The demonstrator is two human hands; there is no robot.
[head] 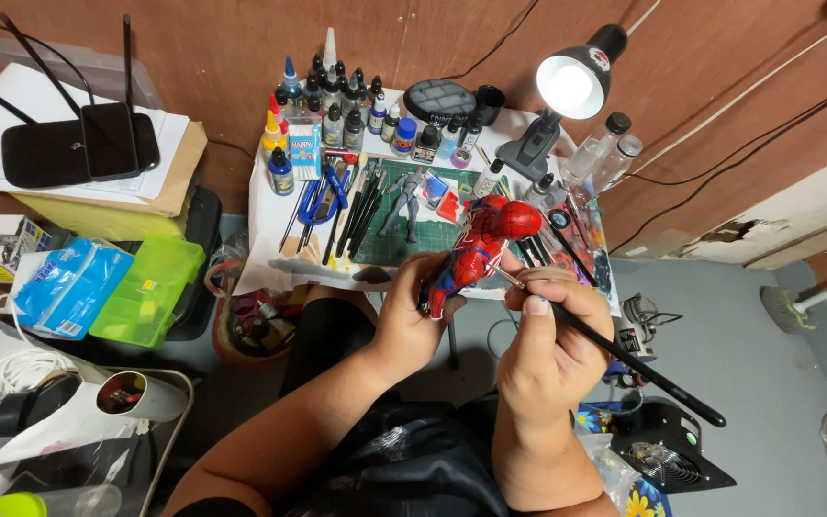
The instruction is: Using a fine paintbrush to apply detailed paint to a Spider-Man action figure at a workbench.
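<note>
Down in the foreground, the right hand (552,330) pinches a long black paintbrush (624,359) like a pencil, fingers closed tight on the shaft, handle trailing off low and to the right. Its tip sits just against the red and blue figure (479,251), at about chest height. The left hand (412,311) is wrapped around the figure's legs, closed firmly on it, holding it tilted with the red head pointing up and away, out in the air just in front of the small table's near edge (337,278).

The wrists are close together here, and that looks like the smart way to paint: brace one hand against the other, keep the bristles barely touching, and turn the figure rather than the brush.

Beyond the hands, on the table, a green cutting mat (433,235) carries a small grey figure (404,201) standing upright. A fan of spare brushes (361,206) lies to the left of the mat, with blue-handled pliers (318,201) beside them. Along the far edge stands a crowd of dropper paint bottles (337,101), and at the far right corner a desk lamp (567,86) shines down on the work.
</note>
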